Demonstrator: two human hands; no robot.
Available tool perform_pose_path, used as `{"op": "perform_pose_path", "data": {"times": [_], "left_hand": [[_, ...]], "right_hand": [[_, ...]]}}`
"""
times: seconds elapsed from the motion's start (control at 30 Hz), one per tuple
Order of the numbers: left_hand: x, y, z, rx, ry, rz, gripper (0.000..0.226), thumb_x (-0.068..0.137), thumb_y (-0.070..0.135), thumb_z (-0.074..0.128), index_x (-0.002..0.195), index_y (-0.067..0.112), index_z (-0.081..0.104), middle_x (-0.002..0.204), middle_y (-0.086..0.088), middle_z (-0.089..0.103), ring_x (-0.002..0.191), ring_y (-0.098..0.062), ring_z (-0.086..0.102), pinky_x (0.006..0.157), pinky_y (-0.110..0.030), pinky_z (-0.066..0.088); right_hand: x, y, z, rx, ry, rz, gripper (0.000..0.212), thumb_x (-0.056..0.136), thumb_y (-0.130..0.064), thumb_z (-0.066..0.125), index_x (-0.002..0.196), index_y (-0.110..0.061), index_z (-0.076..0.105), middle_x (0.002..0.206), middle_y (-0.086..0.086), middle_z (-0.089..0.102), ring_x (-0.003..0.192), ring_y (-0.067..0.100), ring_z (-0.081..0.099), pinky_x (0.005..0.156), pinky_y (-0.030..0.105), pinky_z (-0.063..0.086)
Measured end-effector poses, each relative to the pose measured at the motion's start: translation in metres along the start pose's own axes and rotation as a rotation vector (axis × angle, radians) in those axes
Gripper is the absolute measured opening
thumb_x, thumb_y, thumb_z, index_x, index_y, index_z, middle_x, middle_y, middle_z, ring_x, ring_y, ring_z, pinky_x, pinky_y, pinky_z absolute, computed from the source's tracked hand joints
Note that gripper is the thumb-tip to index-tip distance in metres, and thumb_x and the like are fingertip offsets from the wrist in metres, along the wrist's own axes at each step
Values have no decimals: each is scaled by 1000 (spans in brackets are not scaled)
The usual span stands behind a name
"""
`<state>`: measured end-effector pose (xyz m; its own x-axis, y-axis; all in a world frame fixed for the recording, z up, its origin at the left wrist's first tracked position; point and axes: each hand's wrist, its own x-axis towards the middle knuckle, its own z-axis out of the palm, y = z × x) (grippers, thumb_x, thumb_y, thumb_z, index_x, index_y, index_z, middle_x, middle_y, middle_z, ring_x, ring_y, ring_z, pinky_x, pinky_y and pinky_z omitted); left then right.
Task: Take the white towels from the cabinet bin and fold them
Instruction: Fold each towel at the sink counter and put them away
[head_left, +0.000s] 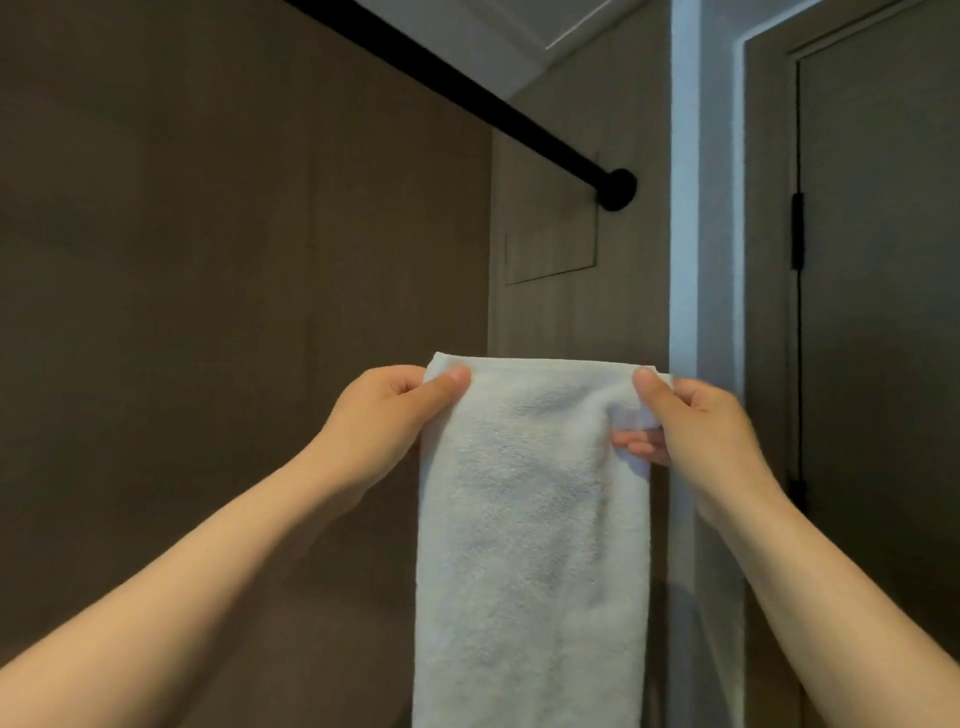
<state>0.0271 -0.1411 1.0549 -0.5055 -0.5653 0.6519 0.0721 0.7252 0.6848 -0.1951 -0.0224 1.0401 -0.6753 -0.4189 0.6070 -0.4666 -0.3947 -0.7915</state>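
White towel (530, 519): held hanging, top corners pinched by left hand (384, 415) and right hand (696, 421). Removed from bin; folding judged unfinished; bin unseen.

This looks like the inside of a built-in wardrobe or closet in a home or hotel room. Dark brown wood-grain panels (208, 234) form the back and side walls, and a black hanging rod (467, 91) runs overhead into a round black mount (617, 189) on the side panel. To the right stand a pale painted frame (696, 208) and a dark door (878, 312) with a black hinge (797, 231), and the white towel (530, 519) of terry cloth suits such a domestic setting.
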Motion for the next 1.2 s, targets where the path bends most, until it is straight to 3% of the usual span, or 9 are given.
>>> {"op": "perform_pose_path", "data": {"times": [0.2,0.37,0.47,0.6,0.73,0.87,1.0,1.1,1.2], "left_hand": [[51,6,42,-14,-14,-103,47,90,43,61,63,7,48,53,-6,41,41,-11,36,40,-18,32],[97,4,67,-141,50,-96,36,92,36,62,65,14,51,49,-3,55,39,-10,48,36,-14,36],[122,-1,79,-286,96,-98,26,93,29,62,76,10,54,54,-2,65,67,-19,73,41,-14,48],[153,-7,88,-362,153,-49,28,93,27,62,92,-1,63,72,-14,73,80,-24,74,60,-20,59],[186,-5,97,-402,243,46,30,92,27,62,90,-3,66,88,-21,74,84,-25,74,69,-25,60],[213,9,104,-341,375,196,31,94,26,61,95,-4,68,90,-19,74,85,-26,74,76,-30,60],[230,22,112,-75,557,372,32,95,29,60,93,-1,71,87,-14,75,82,-21,74,78,-37,60],[238,30,119,147,699,498,33,96,31,58,86,3,73,79,-4,75,76,-14,74,76,-40,60],[242,38,124,398,796,613,35,98,32,56,82,5,73,75,3,74,73,-6,71,71,-40,59]], "right_hand": [[65,18,-28,126,25,40,16,89,-32,68,81,-20,61,93,6,70,58,15,71,54,18,57],[110,42,-22,224,25,-10,20,92,-27,67,86,-8,63,97,8,67,72,21,74,67,23,60],[132,56,-10,231,30,-113,17,92,-24,67,83,-9,66,94,18,70,79,22,75,80,34,60],[166,71,3,151,45,-297,13,81,-32,72,87,-21,67,86,0,75,86,19,73,90,50,55],[200,78,17,157,-12,-429,37,84,-25,71,118,-27,56,110,-9,69,103,3,66,86,28,52],[228,81,31,-5,26,-626,58,81,-38,70,132,-37,41,128,-15,57,121,3,55,97,30,47],[253,72,42,-12,55,-787,70,85,-29,70,145,-17,36,143,0,47,125,10,47,96,17,38],[269,68,52,50,81,-879,73,86,-26,71,146,-11,33,145,7,42,120,-3,36,89,-6,27],[282,62,57,105,137,-957,72,85,-21,73,144,-3,33,145,15,40,122,4,39,92,-8,22]]}}
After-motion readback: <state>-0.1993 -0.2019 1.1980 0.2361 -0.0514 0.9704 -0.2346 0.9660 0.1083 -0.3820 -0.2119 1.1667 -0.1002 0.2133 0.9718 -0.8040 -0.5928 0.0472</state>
